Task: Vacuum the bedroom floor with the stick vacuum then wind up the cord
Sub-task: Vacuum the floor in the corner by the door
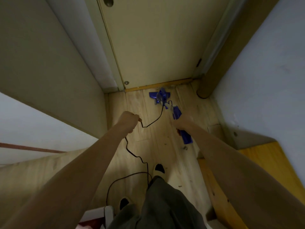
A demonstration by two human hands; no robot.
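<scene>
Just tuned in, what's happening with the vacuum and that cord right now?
A person is vacuuming the wooden floor by a closed door. The right hand grips the blue stick vacuum, whose head sits at the door's threshold. The left hand holds the black cord up off the floor; the rest trails loose past the feet. Winding has not begun.

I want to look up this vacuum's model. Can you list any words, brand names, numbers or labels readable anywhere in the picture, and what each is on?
None can be read.
Blue stick vacuum: no brand, model or number shows on its floor head, body or handle; the picture is dim and blurred.
Black cord: no tag or print visible.
Door, walls and wooden floor: no text or signs.
</scene>
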